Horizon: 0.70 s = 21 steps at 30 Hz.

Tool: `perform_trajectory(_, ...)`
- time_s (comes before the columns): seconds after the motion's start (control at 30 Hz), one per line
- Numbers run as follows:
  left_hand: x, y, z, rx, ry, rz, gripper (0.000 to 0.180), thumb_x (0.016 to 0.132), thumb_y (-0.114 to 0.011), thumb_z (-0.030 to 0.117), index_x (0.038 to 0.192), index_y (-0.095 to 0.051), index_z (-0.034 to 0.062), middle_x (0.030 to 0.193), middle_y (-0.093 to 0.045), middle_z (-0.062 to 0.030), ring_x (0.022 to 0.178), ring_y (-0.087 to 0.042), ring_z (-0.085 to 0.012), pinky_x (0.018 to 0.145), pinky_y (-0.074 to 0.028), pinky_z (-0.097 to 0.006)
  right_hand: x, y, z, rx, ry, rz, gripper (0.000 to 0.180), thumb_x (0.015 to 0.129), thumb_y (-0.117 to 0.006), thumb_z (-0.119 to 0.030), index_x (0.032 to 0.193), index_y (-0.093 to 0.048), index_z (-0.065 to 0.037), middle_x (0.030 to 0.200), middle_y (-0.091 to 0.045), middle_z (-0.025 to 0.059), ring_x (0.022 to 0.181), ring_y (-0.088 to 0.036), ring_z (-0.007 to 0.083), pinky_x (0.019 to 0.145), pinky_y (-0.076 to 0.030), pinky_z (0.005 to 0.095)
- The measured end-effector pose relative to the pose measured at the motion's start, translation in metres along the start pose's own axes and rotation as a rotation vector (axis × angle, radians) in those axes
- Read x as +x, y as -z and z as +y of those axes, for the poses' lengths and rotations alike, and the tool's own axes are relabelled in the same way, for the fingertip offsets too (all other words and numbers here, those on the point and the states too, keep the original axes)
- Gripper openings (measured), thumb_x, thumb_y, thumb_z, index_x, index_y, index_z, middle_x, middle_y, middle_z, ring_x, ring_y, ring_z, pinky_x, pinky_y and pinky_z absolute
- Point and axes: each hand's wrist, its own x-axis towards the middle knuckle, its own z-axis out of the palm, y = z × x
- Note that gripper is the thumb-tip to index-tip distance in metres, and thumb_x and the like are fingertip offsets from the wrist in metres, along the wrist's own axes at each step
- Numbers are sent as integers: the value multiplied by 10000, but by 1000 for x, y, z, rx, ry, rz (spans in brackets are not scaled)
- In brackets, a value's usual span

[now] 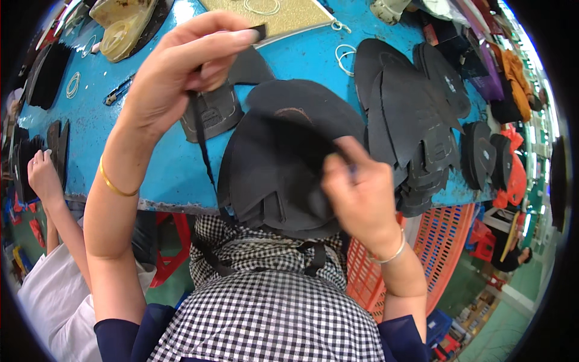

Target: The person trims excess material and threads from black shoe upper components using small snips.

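My left hand (196,57) is raised over the table, thumb and fingers pinching a narrow black strip (203,145). One short end pokes out past the thumb, and a long tail hangs toward the table's near edge. My right hand (359,193) is lower and to the right, closed on a dark flat piece (301,142) that is smeared by motion. Below both hands lies a pile of dark grey shoe-upper pieces (265,175), overhanging the table's near edge. Another such piece (217,111), with stitched lines, lies beneath my left wrist.
More dark pieces (404,114) are stacked on the right of the blue table (157,175). A gold sheet (289,21), white cord loops (73,85) and a cutter (119,90) lie farther back. An orange basket (443,241) stands below right. At left is another person's hand (45,178).
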Motion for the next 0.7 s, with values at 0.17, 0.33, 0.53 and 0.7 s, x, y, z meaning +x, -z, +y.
perform_trajectory(0.17, -14, 4, 14, 200, 73, 113, 199, 1003, -567, 205, 1056, -639, 27, 632, -490, 64, 519, -320, 13, 457, -198, -177, -39, 47, 44, 1240, -405, 607, 226, 990, -554, -239, 1084, -654, -59, 1032, -680, 64, 966, -664, 177, 859, -550, 330)
perform_trajectory(0.33, -15, 12, 18, 286, 179, 21, 196, 944, -680, 233, 969, -636, 44, 680, -623, 12, 596, -567, -2, 501, -356, -120, -65, 76, 61, 1434, -22, 431, 358, 1032, -440, -290, 1280, -582, -73, 1361, -595, 122, 1217, -594, 293, 1045, -480, 448)
perform_trajectory(0.53, -1, -3, 24, 248, 165, -50, 218, 881, -737, 182, 857, -559, 59, 687, -640, -9, 592, -588, -27, 536, -403, -144, -79, 92, 90, 1332, 97, 453, 386, 1037, -429, -249, 1350, -504, -37, 1419, -531, 157, 1287, -539, 298, 1070, -461, 464)
perform_trajectory(0.7, 6, -1, 27, 248, 181, -124, 117, 846, -743, 70, 840, -635, 28, 707, -632, 16, 594, -549, 1, 541, -401, -139, -96, 84, 104, 151, -41, 802, 406, 948, -569, -52, 1337, -489, 36, 1273, -551, 177, 1116, -597, 297, 973, -506, 387)
